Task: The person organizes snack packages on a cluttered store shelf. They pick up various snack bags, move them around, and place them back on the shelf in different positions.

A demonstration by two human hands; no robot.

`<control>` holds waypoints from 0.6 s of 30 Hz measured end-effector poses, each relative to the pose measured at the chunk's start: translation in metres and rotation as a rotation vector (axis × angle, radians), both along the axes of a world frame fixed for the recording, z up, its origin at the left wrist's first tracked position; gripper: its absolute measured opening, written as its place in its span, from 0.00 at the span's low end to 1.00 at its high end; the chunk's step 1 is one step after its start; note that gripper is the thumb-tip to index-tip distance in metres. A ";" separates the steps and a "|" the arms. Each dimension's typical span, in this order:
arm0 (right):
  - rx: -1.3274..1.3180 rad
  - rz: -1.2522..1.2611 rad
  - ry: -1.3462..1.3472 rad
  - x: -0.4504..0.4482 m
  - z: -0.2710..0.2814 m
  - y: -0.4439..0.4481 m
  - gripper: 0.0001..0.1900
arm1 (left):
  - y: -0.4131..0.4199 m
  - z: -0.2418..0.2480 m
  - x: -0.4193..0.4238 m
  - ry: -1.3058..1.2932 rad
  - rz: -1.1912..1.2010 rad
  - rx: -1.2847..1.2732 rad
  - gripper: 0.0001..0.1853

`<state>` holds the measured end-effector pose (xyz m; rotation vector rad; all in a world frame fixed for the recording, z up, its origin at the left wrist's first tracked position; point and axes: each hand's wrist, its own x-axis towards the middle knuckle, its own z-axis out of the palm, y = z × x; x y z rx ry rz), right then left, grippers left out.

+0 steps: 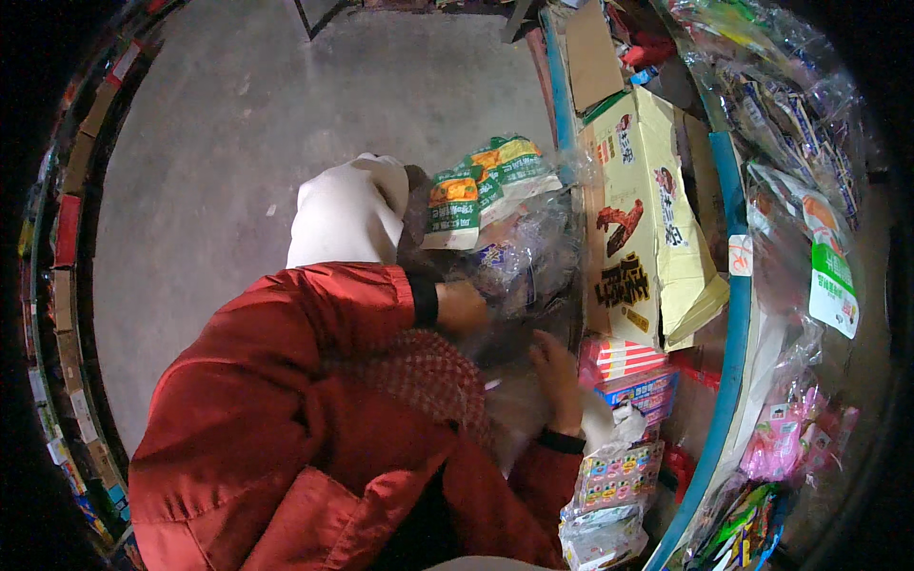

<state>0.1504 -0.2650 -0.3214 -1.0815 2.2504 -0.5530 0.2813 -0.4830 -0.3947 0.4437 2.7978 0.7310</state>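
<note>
My left hand reaches out of a red sleeve with a dark cuff, at the near edge of a clear plastic bag of packaged goods. My right hand is beside it, with bent fingers, over a dark blurred area. Both hands are blurred, and whether either grips anything does not show. Several green and white snack packets lie at the far side of the clear bag. A red and white checked cloth lies below my left hand, against the red jacket.
At the right stands a shelf with a blue-green edge, holding an opened yellow cardboard carton and small boxes. More bagged goods are along the far right. Shelves with boxes line the left, across a concrete floor.
</note>
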 end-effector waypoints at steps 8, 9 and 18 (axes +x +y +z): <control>0.038 -0.057 -0.074 0.003 0.012 -0.005 0.17 | -0.004 0.017 0.001 0.202 -0.046 -0.335 0.06; 0.024 -0.061 -0.073 0.004 0.013 -0.005 0.16 | -0.004 0.015 0.002 0.232 -0.041 -0.319 0.07; 0.025 -0.032 -0.021 0.002 0.011 -0.004 0.16 | -0.009 0.000 -0.005 0.038 0.001 -0.046 0.07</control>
